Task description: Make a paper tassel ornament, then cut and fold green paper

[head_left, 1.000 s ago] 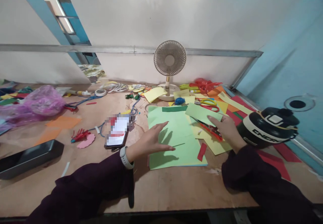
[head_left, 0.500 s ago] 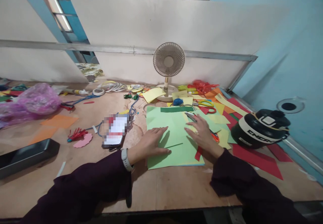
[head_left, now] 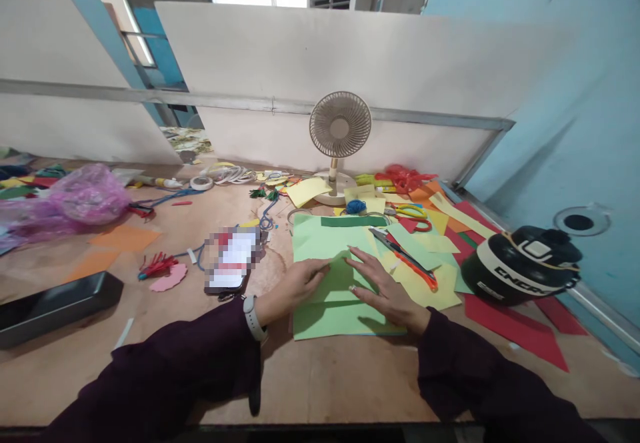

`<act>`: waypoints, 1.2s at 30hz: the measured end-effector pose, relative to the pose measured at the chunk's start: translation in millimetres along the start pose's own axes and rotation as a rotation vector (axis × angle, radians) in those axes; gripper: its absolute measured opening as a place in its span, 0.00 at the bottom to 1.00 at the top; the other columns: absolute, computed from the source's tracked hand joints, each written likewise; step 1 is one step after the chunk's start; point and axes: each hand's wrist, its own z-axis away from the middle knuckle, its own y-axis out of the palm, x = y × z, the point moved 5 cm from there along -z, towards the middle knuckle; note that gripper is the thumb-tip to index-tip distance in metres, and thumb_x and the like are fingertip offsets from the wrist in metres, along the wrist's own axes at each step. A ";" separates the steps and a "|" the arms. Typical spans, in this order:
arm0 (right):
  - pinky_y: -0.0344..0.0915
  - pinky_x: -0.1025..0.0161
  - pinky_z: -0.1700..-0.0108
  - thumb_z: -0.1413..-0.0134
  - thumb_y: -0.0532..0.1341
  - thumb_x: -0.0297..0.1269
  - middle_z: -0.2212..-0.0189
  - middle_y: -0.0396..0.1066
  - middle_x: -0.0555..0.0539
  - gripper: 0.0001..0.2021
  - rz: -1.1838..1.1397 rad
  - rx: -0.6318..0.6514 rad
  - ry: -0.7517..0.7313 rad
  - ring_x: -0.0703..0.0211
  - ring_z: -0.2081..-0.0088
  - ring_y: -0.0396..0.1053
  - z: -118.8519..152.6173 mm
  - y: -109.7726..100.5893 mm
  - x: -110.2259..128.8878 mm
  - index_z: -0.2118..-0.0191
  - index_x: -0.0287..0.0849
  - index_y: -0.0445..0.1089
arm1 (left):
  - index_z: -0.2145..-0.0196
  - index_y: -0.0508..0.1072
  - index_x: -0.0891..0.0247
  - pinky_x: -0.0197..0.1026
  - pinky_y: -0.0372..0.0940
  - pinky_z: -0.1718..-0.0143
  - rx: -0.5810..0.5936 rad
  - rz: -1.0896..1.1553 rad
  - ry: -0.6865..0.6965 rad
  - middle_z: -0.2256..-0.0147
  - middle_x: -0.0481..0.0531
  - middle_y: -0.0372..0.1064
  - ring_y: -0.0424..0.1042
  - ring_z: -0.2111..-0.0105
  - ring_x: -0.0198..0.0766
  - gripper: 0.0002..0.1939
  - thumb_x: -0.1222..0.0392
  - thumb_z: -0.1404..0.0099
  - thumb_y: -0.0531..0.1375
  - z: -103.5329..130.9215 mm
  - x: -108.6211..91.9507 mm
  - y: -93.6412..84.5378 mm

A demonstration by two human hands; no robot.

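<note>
A light green paper sheet [head_left: 323, 240] lies in front of me, with a dark crease or edge running across its lower part. My left hand [head_left: 296, 286] rests at its left side, fingers stretched out close together and pointing right. Over the right half is my right hand [head_left: 384, 288], its fingers spread and its thumb apart. Neither hand visibly grips anything. A dark green strip [head_left: 353, 221] lies along the sheet's top edge. Right of my right hand are scissors [head_left: 409, 260] with orange handles, lying on yellow and green paper pieces.
A phone [head_left: 233, 260] lies to the left, near a black box-like object [head_left: 60, 306]. A small fan [head_left: 340, 126] stands at the back. On the right, a black and white jug [head_left: 523, 266] sits by red paper [head_left: 515, 330]. Pink plastic [head_left: 93, 196] lies far left.
My right hand has moved down and left, away from the scissors, which now show fully. My left hand has drawn its fingers closer together. The red strip by my right wrist no longer shows.
</note>
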 end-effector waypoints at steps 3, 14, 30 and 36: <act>0.47 0.39 0.37 0.41 0.56 0.47 0.32 0.41 0.37 0.32 0.083 0.045 -0.149 0.45 0.32 0.40 2.8 -5.7 8.4 0.34 0.47 0.48 | 0.67 0.70 0.65 0.41 0.64 0.63 -0.053 0.113 -0.078 0.68 0.52 0.71 0.69 0.66 0.41 0.19 0.48 0.32 0.50 -2.5 3.8 -4.6; 0.64 0.53 0.44 0.40 0.52 0.25 0.46 0.68 0.40 0.19 0.444 -0.085 -0.503 0.54 0.43 0.64 10.5 -8.2 28.4 0.45 0.43 0.67 | 0.60 0.72 0.68 0.40 0.66 0.68 0.022 0.408 -0.266 0.69 0.54 0.72 0.72 0.69 0.41 0.23 0.42 0.36 0.55 3.5 2.1 -1.9; 0.55 0.54 0.37 0.45 0.50 0.22 0.41 0.63 0.42 0.26 0.067 0.339 -0.406 0.57 0.39 0.58 23.5 11.4 8.9 0.41 0.41 0.64 | 0.33 0.42 0.60 0.48 0.44 0.35 0.589 -0.509 0.483 0.35 0.58 0.47 0.51 0.36 0.46 0.40 0.45 0.34 0.56 58.3 -28.1 13.0; 0.60 0.52 0.40 0.38 0.52 0.31 0.47 0.71 0.43 0.17 -0.103 0.182 -0.224 0.56 0.45 0.67 24.5 12.1 1.9 0.47 0.45 0.70 | 0.38 0.60 0.63 0.48 0.52 0.38 0.471 -0.422 0.357 0.40 0.60 0.59 0.60 0.40 0.46 0.26 0.52 0.30 0.53 51.9 -18.7 12.8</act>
